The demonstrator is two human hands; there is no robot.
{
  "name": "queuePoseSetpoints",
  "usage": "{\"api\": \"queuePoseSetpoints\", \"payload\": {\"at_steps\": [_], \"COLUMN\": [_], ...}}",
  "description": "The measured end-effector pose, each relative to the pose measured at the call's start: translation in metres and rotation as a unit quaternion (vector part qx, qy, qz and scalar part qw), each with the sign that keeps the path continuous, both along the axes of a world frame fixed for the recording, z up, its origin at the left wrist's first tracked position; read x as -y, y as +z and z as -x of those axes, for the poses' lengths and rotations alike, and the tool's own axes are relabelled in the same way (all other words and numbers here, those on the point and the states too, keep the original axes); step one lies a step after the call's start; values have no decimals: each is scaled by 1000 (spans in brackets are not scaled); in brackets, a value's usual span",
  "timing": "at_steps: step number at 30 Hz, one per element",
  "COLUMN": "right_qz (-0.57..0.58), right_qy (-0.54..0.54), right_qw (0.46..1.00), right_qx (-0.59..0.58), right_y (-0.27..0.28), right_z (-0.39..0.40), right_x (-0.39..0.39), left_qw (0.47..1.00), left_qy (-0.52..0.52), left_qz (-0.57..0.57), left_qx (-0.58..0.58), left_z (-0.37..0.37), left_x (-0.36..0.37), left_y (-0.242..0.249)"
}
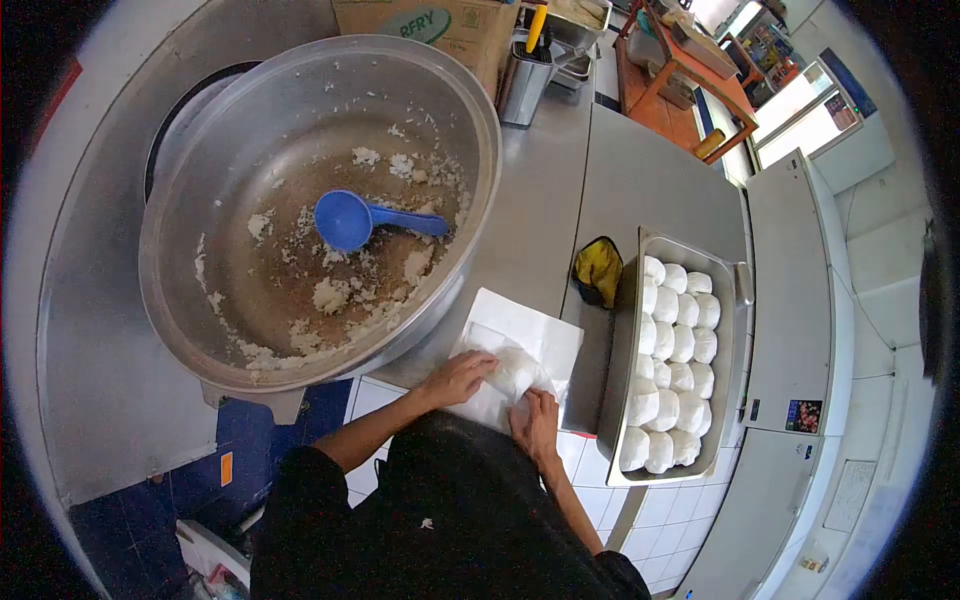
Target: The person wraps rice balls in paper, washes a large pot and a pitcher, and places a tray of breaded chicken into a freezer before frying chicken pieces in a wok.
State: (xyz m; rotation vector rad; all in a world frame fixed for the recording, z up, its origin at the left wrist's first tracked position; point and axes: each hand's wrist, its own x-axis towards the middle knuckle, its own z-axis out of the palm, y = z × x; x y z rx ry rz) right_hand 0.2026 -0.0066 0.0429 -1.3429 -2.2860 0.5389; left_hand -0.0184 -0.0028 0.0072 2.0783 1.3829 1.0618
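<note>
A mound of white rice (515, 370) lies in a thin white wrapper on a stack of white paper sheets (540, 325) at the counter's near edge. My left hand (460, 378) has its fingers bent over the wrapper's left side. On the other side, my right hand (538, 428) pinches the wrapper's lower right edge beside the rice. Left of them stands a large metal pot (300, 110) with rice scraps on its floor and sides. A blue scoop (345, 222) rests inside it.
A steel tray (643, 250) of wrapped white bundles (665, 340) sits to the right. Near its far left corner is a black and yellow pouch (598, 272). A cardboard box (470, 45) and a metal utensil holder (526, 85) stand behind. Grey cabinets (790, 300) line the right.
</note>
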Motion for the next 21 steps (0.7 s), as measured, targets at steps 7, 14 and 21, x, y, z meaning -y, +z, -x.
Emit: {"api": "queuePoseSetpoints", "payload": {"at_steps": [7,14,21], "right_qz": [63,217,128], "right_qy": [-19,-181,-34], "right_qw": [997,954,978], "right_qx": [-28,103,160], "right_y": [-26,-29,-41], "right_z": [-17,-5,-3], "right_x": [-27,-75,-103], "left_qw": [991,943,951], "left_qy": [-66,-80,-33], "left_qz": [96,281,171], "left_qx": [-59,-161,-256], "left_z": [7,-10,-31], "left_x": [-36,-85,-103], "left_y": [-3,5,18]}}
